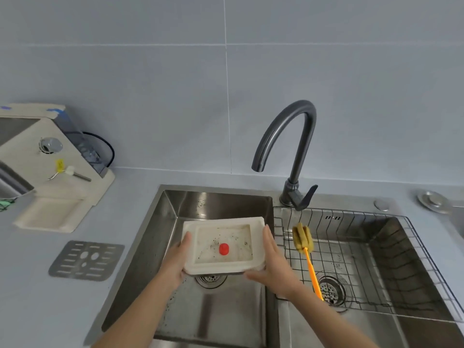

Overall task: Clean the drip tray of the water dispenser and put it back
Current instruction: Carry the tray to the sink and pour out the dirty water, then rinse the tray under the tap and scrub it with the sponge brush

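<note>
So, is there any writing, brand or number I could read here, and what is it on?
No text here can be read.
The yellow tag on the water dispenser: too small and blurred to tell whether it bears writing.
The drip tray: only dark specks and a red knob, no lettering.
The faucet and the metal grate: no visible marks.
</note>
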The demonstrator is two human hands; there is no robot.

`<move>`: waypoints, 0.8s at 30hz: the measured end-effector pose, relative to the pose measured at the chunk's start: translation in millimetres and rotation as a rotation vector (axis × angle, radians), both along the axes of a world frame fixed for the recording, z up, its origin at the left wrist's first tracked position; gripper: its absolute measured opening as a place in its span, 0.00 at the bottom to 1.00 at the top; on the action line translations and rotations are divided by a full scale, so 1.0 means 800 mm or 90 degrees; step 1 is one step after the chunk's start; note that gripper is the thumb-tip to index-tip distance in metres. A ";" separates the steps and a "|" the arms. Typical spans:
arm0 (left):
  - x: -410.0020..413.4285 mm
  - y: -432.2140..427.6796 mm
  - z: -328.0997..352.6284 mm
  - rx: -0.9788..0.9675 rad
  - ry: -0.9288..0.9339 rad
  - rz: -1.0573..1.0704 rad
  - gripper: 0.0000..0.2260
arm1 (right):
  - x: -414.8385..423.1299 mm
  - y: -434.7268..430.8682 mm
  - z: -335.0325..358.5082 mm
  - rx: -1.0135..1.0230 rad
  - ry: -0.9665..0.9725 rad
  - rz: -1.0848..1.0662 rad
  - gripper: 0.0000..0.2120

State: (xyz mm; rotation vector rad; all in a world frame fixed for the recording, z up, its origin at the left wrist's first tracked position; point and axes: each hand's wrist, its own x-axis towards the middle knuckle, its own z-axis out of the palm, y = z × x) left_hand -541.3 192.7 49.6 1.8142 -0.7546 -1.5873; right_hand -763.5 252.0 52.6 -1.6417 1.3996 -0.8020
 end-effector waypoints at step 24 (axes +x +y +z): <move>-0.013 -0.052 0.044 -0.057 -0.007 -0.027 0.20 | -0.138 -0.185 0.057 0.458 -0.529 -0.616 0.20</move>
